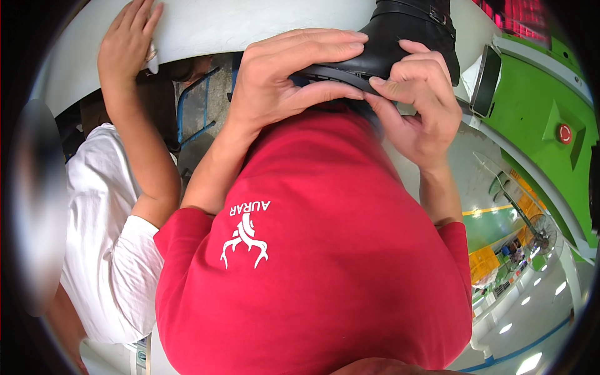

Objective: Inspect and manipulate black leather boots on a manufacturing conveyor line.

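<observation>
A black ankle boot point(400, 34) with a strap and small buckle lies at the edge of the white table, its sole edge toward me. My left hand point(284, 75) is wrapped round one end of it, fingers over the upper and thumb along the sole's rim. At the other side of that rim, my right hand point(425, 94) is closed, thumb and forefinger pinched at the sole edge. The two thumbs nearly meet there. Whether a loose piece sits between the right fingertips is too small to tell.
White table point(206, 28) runs across the top. At left, a co-worker in a white shirt point(106, 231) rests a hand point(128, 47) on it. A green machine point(537, 94) with a red push button point(564, 134) stands at right; a fan point(540, 231) is beyond. A blue metal frame point(194, 106) stands below the table.
</observation>
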Motion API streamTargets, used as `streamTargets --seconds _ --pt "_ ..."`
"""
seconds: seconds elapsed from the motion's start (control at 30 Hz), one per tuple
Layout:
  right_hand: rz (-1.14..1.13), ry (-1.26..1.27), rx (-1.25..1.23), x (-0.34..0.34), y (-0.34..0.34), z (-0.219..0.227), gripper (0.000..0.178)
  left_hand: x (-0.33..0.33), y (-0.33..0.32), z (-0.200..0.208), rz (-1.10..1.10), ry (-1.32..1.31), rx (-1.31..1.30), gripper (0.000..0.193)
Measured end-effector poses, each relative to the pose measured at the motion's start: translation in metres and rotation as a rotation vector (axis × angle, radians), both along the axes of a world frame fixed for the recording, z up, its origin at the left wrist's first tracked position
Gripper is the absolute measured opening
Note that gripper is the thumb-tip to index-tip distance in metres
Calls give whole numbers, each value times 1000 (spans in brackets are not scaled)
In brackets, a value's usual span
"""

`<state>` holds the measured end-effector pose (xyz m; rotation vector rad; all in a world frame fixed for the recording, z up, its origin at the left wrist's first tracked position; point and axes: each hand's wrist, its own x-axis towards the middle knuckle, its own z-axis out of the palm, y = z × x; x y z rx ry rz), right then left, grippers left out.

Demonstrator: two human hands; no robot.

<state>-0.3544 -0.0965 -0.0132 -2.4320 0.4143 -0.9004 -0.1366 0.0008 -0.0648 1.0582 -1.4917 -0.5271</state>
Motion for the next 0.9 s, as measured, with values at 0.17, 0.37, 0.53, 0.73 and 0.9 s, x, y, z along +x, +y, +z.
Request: streamTargets --seconds 0.17,0.37,0.53,0.73,0.9 --pt "20 95 120 -11 -19 12 34 -17 -4 2 24 56 84 49" --pt "-45 248 477 -27 -39 28 38 -46 -5 10 67 126 171 40" --pt "-4 221 585 -52 -51 27 83 -67 -10 8 58 110 232 44" --pt "-360 -66 577 -105 -72 15 69 -70 6 2 139 98 260 59" --pt "-619 159 830 -135 -111 -9 64 -75 16 2 164 112 337 60"
